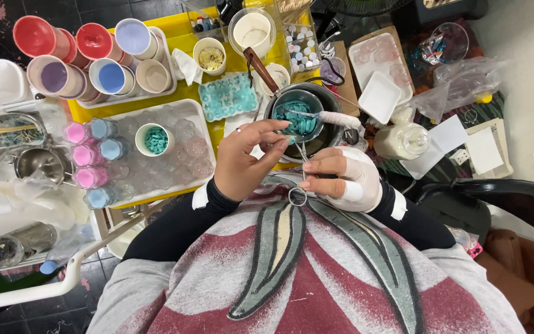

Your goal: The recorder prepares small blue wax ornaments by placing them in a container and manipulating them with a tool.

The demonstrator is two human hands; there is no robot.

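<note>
Overhead, the left hand pinched something too small to tell beside scissors gripped by the wrapped right hand, above a dark pot on a cluttered yellow table over dark floor tiles.

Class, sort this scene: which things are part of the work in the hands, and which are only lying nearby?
In use:
left hand
right hand
small metal scissors
dark pot of teal pieces

Lying about:
coloured cups
tray of small jars
white bottle
teal mould
</note>
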